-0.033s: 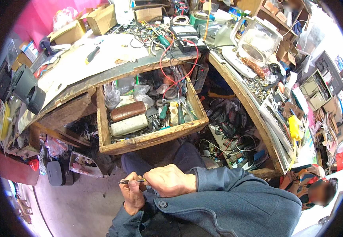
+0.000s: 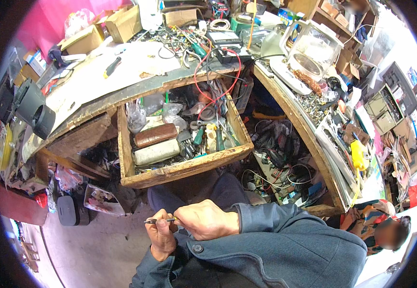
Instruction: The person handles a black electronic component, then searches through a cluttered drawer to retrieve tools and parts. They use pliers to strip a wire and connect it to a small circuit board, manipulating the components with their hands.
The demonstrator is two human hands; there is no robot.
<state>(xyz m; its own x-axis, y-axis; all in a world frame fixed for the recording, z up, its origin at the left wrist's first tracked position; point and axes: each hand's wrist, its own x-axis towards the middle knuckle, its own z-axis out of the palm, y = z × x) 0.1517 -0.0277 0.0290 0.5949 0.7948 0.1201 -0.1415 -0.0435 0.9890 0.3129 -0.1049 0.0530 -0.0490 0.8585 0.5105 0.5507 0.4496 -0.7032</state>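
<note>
One slim tool [image 2: 149, 221], mostly hidden | left fingers [image 2: 161, 224] pinching it | right fingers [image 2: 183, 216] clamped on its end

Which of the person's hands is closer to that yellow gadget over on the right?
The right. The right hand is well to the left of the yellow gadget and lower in the picture; the left hand is even farther left, past the right hand.

Left hand [image 2: 162, 237] upright, thumb pressed to curled fingers. Right hand [image 2: 206, 220] closed, back turned upward, just beside the left. Right forearm [image 2: 278, 221], sleeved, lies crosswise before the torso [image 2: 290, 254].
</note>
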